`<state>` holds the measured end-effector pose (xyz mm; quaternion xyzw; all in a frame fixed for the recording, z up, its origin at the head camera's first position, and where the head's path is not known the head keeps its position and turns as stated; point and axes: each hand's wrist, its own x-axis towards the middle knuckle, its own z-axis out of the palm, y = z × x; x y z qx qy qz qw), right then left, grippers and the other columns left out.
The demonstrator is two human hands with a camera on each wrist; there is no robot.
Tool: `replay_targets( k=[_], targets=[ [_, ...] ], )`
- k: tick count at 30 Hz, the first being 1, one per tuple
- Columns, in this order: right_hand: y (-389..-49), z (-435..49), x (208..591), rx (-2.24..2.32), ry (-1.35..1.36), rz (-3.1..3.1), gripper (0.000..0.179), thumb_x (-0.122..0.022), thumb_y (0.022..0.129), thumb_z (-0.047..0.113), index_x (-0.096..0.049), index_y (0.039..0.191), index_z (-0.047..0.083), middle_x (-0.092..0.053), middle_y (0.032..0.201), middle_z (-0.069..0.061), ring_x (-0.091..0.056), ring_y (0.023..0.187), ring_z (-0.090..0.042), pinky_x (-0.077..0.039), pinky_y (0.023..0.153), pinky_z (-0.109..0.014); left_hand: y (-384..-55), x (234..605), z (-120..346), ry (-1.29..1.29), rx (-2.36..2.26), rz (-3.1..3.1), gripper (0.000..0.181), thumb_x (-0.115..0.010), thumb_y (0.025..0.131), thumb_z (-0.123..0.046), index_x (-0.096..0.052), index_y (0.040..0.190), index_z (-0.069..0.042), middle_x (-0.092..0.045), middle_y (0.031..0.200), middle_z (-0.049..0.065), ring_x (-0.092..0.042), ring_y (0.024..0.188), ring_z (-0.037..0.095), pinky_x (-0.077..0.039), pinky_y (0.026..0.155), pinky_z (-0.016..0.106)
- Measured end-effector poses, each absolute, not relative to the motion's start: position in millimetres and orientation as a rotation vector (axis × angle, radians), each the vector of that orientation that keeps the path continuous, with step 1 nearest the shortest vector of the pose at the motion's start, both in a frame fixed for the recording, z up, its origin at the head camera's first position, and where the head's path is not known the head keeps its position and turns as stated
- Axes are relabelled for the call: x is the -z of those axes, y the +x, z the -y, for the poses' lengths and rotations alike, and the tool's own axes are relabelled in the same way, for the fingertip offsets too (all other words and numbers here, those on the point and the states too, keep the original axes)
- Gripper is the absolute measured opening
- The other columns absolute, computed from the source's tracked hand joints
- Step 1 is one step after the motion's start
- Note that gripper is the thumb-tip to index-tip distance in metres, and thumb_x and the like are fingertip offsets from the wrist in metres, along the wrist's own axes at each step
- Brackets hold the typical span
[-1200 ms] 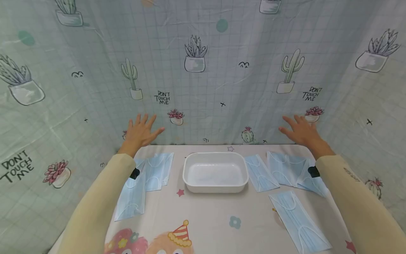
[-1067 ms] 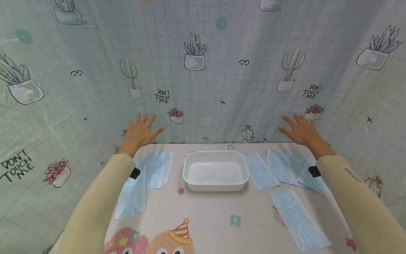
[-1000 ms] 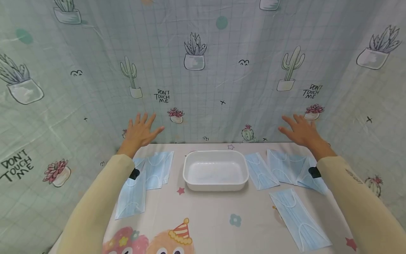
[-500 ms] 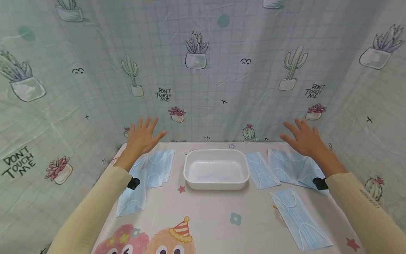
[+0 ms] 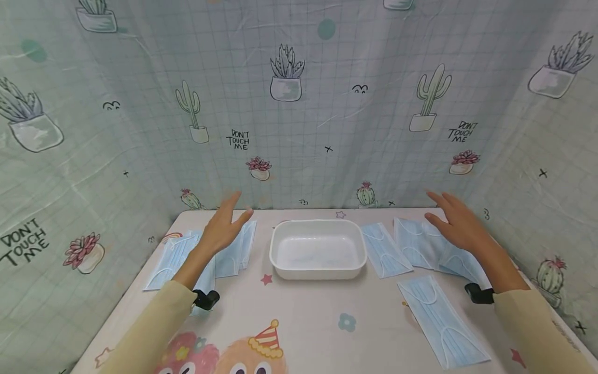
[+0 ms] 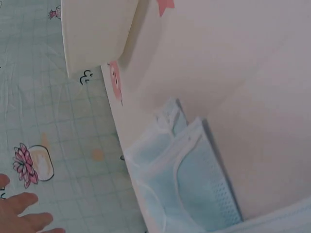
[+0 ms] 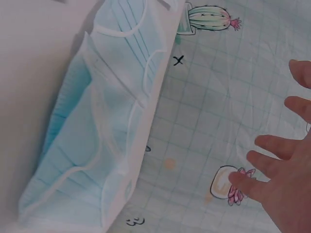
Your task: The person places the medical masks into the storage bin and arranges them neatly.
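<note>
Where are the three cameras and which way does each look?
Head: worn on the head, looking forward and down at the white tub and blue masks; left hand, right hand and sleeves show.
Left wrist: worn there, facing masks and part of the tub; fingertips show.
Right wrist: worn there, facing masks and patterned cloth; right hand shows.
Shared: head and left wrist show the tub.

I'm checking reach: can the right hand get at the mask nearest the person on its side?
Probably yes: the right hand holds nothing, and nothing covers that mask, though it must draw back.

Light is diffuse (wrist views dimmer, blurrier).
</note>
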<state>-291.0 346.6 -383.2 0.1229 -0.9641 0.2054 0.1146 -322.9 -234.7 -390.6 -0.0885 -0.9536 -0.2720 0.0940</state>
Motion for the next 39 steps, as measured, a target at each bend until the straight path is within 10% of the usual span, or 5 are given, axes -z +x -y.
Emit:
replay_targets(
  k=[19, 39],
  targets=[
    [-267.3, -416.6, 426.9, -0.978, -0.063, 2.818, 0.067, -0.038, 0.111, 0.039, -0.023, 0.157, -0.008, -0.033, 0.147, -0.049, -0.037, 0.131, -0.067, -0.039, 0.098, -0.078, -315.6, 456.1, 168.0, -0.128, 2.004, 2.439, 0.070, -0.062, 0.100, -0.018, -0.030, 0.162, -0.014, -0.038, 0.163, 0.021, -0.035, 0.153, 0.041, -0.032, 0.124, 0.055],
    [-266.7, -444.8, 451.4, -0.991, -0.507, 2.982, 0.083, -0.068, 0.092, 0.025, -0.023, 0.146, -0.019, -0.030, 0.142, -0.050, -0.042, 0.120, -0.062, -0.040, 0.103, -0.072, -303.9, 481.4, 144.5, -0.092, 2.001, 2.378, 0.071, -0.046, 0.092, 0.001, -0.037, 0.160, -0.019, -0.037, 0.165, 0.017, -0.041, 0.149, 0.041, -0.043, 0.115, 0.057]
  ],
)
